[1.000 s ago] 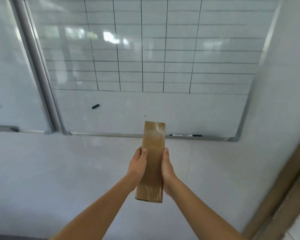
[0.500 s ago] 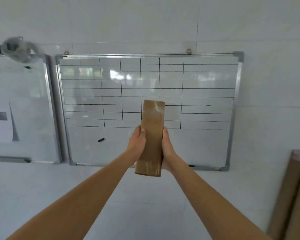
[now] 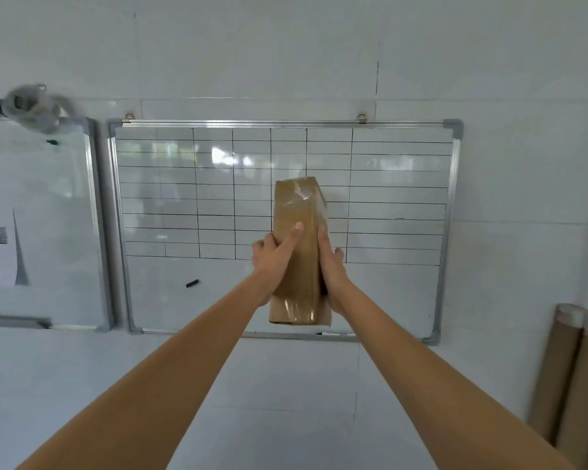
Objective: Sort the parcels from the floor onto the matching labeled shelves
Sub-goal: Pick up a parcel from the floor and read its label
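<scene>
Both hands, left hand [image 3: 275, 262] and right hand [image 3: 331, 266], clamp the parcel [image 3: 299, 252] mid-length in a firm grip; it looks stiff, light, and tape-slick above the grip.

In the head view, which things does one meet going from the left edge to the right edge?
Plain whiteboard → grid whiteboard → left hand → brown parcel → right hand → cardboard tubes.

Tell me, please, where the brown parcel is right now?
In the head view the brown parcel stands upright at centre frame, clasped between the left hand and right hand, in front of the gridded whiteboard.
</scene>
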